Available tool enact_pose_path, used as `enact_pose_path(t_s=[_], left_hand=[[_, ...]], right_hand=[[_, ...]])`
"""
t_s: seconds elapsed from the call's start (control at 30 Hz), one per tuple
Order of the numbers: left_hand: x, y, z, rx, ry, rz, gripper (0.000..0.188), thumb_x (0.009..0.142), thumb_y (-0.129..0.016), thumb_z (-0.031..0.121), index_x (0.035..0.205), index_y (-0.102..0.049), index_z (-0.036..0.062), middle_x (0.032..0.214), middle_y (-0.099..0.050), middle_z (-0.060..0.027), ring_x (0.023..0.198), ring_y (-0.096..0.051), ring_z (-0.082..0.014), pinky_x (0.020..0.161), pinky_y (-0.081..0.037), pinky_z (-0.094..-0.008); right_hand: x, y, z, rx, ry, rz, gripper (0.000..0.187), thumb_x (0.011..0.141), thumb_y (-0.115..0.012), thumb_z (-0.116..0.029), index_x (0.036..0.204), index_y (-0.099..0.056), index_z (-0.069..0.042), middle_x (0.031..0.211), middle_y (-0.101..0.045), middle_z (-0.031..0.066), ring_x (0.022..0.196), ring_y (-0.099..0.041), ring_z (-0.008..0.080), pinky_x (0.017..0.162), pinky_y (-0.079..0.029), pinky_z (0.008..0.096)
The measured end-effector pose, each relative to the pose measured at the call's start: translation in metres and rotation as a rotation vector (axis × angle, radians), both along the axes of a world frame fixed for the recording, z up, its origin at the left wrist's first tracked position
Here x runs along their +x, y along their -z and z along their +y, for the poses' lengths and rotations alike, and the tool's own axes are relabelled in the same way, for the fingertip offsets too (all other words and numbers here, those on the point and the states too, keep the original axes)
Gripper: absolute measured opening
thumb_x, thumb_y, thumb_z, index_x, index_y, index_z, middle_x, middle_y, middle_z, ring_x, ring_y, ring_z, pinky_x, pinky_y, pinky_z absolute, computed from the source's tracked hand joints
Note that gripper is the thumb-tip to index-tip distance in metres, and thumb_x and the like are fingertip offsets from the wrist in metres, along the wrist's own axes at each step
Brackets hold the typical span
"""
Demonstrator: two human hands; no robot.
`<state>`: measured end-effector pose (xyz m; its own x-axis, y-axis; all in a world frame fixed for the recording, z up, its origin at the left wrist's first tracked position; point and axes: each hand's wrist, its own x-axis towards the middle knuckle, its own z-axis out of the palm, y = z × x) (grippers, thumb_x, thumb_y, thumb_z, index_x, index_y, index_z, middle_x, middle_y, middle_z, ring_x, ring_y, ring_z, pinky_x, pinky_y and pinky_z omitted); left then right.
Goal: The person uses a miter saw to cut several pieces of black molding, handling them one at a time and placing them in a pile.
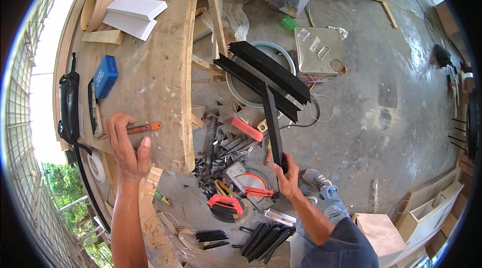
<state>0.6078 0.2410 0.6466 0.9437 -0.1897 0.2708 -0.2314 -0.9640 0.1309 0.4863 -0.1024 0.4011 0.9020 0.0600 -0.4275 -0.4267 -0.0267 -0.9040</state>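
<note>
My left hand [128,147] is over the wooden workbench [160,67], its fingers curved and its thumb apart. Just beside it lies a slim orange tool [145,128], partly covered by the fingers. Low on the right, my right hand [287,175] grips the near end of a long black strip [271,122], which points away from me. The far end of that strip meets two more long black grooved strips, a nearer one [251,81] and a farther one [273,73]. These rest across a round grey-blue tub [236,92] on the floor.
A red-and-grey power saw [226,207] stands on the floor among black offcuts [216,160]. Several short black strips [266,240] lie near my feet. A square metal tin [319,49] is beside the tub. On the bench are a blue speaker [106,77] and white panels [133,17].
</note>
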Motion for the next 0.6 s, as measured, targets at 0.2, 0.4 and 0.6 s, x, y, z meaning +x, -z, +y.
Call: enact_pose_path(t_s=[0.2, 0.4, 0.6], left_hand=[[0.000, 0.006, 0.002, -0.009, 0.000, -0.002, 0.056, 0.089, -0.052, 0.047, 0.109, -0.050, -0.0056, 0.103, -0.049, -0.0215, 0.095, -0.047, -0.0372, 0.086, -0.038, -0.0469], [-0.001, 0.000, 0.001, 0.024, -0.015, 0.020, 0.056, 0.088, -0.050, 0.046, 0.110, -0.048, -0.0062, 0.104, -0.046, -0.0202, 0.098, -0.047, -0.0347, 0.089, -0.037, -0.0428], [0.001, 0.000, 0.001, 0.021, 0.007, 0.016, 0.056, 0.089, -0.050, 0.045, 0.110, -0.048, -0.0061, 0.104, -0.047, -0.0206, 0.097, -0.047, -0.0354, 0.089, -0.037, -0.0433]], right_hand=[[0.090, 0.057, 0.022, -0.643, -0.218, -0.191, 0.058, 0.081, -0.075, -0.026, 0.126, -0.049, 0.002, 0.109, -0.060, 0.0237, 0.099, -0.060, 0.0447, 0.082, -0.050, 0.0491], [0.194, 0.106, 0.065, -0.877, -0.338, -0.593, 0.055, 0.078, -0.074, -0.022, 0.120, -0.048, 0.004, 0.106, -0.056, 0.0196, 0.103, -0.057, 0.0364, 0.086, -0.049, 0.0438], [0.223, 0.120, 0.089, -1.030, -0.409, -0.680, 0.049, 0.083, -0.071, -0.030, 0.115, -0.052, 0.002, 0.107, -0.051, 0.0158, 0.108, -0.051, 0.0322, 0.090, -0.044, 0.0437]])
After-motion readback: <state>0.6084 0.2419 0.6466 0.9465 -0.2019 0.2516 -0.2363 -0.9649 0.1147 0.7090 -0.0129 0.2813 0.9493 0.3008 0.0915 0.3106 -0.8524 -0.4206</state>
